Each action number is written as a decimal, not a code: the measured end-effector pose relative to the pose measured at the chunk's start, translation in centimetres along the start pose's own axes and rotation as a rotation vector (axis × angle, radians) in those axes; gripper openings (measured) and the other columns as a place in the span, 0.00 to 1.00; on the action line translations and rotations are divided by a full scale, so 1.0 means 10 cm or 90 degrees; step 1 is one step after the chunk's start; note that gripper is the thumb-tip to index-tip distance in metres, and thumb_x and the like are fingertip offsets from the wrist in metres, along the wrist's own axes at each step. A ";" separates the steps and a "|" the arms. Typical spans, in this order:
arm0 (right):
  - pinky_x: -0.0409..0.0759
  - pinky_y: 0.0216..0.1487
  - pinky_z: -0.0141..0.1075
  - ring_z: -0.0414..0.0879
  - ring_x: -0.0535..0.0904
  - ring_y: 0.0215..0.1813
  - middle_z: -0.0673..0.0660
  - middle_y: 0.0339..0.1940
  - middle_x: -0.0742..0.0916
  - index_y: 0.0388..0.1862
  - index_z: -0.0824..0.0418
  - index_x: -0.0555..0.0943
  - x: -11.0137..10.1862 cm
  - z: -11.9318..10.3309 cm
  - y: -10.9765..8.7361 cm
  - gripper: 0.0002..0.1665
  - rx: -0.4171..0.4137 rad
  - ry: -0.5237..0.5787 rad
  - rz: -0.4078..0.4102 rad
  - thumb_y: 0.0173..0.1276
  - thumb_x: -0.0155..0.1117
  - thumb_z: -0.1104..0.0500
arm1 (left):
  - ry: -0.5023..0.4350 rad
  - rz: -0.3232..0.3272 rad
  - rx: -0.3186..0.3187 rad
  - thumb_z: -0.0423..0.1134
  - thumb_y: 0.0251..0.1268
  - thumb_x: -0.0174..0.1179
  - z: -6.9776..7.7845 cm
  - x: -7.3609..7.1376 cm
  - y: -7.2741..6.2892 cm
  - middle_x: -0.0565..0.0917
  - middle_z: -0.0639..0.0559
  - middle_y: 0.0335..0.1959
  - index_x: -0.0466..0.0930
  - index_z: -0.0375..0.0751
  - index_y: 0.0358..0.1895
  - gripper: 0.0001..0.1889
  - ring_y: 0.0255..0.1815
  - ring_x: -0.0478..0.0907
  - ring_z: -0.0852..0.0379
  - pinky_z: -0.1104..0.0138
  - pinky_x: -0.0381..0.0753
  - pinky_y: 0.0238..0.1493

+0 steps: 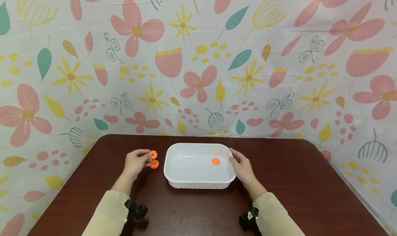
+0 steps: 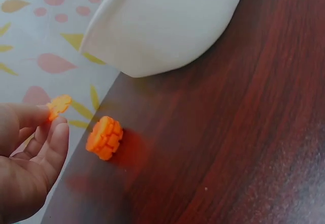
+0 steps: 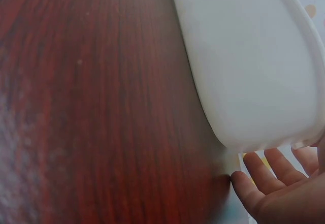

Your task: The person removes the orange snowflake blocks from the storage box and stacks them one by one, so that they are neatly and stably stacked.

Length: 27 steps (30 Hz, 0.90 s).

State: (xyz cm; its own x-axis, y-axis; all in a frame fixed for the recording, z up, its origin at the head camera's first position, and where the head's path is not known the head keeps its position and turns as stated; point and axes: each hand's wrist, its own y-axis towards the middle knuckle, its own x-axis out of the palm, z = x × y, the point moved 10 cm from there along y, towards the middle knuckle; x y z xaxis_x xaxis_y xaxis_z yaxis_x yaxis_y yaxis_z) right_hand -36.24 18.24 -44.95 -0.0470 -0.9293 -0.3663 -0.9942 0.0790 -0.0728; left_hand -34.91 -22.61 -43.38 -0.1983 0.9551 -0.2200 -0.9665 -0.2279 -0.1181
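Between thumb and fingers my left hand (image 1: 136, 161) pinches a thin orange notched disc (image 2: 60, 106), held up on edge left of the white basin (image 1: 198, 185). Just beneath it, a short stack of the same orange discs (image 2: 105, 138) sits on the table. Another flat orange disc (image 1: 215, 161) lies inside the basin, toward its right side. At the basin's right end, my right hand (image 1: 243, 168) holds the rim, thumb overlapping the edge. In the right wrist view its other fingers (image 3: 261, 173) spread outside the end wall, some apart from it.
The basin stands on a dark red-brown wooden table (image 1: 198, 213) with rounded far corners. Behind the table hangs a white cloth (image 1: 198, 56) printed with flowers and leaves. Each wrist carries a black camera (image 1: 136, 209) over a pale sleeve (image 1: 108, 212).
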 end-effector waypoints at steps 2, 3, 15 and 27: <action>0.74 0.61 0.49 0.57 0.67 0.69 0.64 0.68 0.71 0.69 0.54 0.67 0.00 0.00 0.00 0.26 -0.002 -0.002 0.002 0.72 0.48 0.56 | 0.003 0.002 -0.005 0.34 0.66 0.57 -0.03 -0.01 0.01 0.82 0.43 0.38 0.77 0.29 0.52 0.15 0.31 0.80 0.59 0.66 0.85 0.36; 0.74 0.61 0.49 0.57 0.67 0.69 0.63 0.68 0.72 0.69 0.54 0.67 0.01 0.00 0.00 0.26 -0.002 -0.002 0.002 0.72 0.48 0.56 | 0.007 0.004 -0.008 0.34 0.66 0.57 -0.05 -0.01 0.01 0.82 0.43 0.37 0.77 0.29 0.52 0.14 0.30 0.80 0.60 0.67 0.85 0.35; 0.74 0.62 0.49 0.57 0.66 0.70 0.63 0.69 0.70 0.70 0.53 0.66 -0.01 0.01 0.00 0.27 0.003 -0.009 -0.003 0.73 0.47 0.55 | 0.002 0.007 -0.033 0.32 0.63 0.59 -0.16 0.03 -0.02 0.82 0.48 0.29 0.78 0.27 0.48 0.13 0.25 0.79 0.62 0.71 0.82 0.26; 0.70 0.65 0.50 0.58 0.62 0.73 0.64 0.70 0.69 0.70 0.53 0.66 0.01 0.00 0.02 0.27 0.004 -0.007 -0.010 0.73 0.47 0.56 | 0.024 0.020 -0.042 0.32 0.63 0.59 -0.22 0.02 0.00 0.82 0.43 0.35 0.80 0.27 0.47 0.13 0.24 0.79 0.63 0.70 0.83 0.27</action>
State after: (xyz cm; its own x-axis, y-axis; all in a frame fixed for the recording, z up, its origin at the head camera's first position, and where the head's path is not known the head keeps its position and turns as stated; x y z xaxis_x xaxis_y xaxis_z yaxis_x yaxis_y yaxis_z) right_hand -36.44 18.21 -45.02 -0.0296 -0.9264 -0.3753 -0.9942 0.0660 -0.0845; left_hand -34.57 -22.81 -45.50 -0.2206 0.9398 -0.2609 -0.9469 -0.2705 -0.1739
